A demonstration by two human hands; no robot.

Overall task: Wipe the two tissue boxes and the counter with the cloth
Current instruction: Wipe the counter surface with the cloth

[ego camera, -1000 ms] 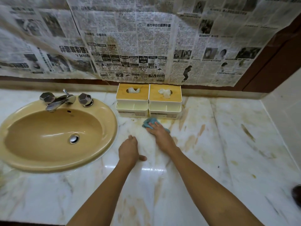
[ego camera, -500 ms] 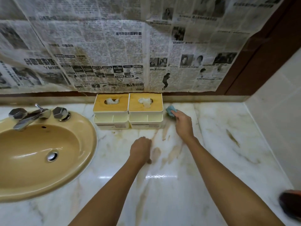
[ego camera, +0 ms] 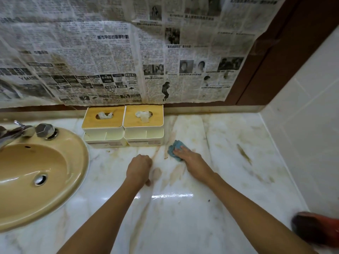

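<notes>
The blue cloth (ego camera: pixel 174 150) lies bunched on the marble worktop (ego camera: pixel 229 180), just right of and nearer than the right tissue box (ego camera: pixel 144 123). The right hand (ego camera: pixel 191 159) presses it down with fingers laid flat over it. The left hand (ego camera: pixel 139 169) rests on the worktop as a curled fist holding nothing, near and to the left of the cloth. The left tissue box (ego camera: pixel 104 124) touches its twin against the far wall, under pasted newspaper (ego camera: pixel 110 61). A tan sink (ego camera: pixel 73 180) with a faucet (ego camera: pixel 18 132) sits at the left
</notes>
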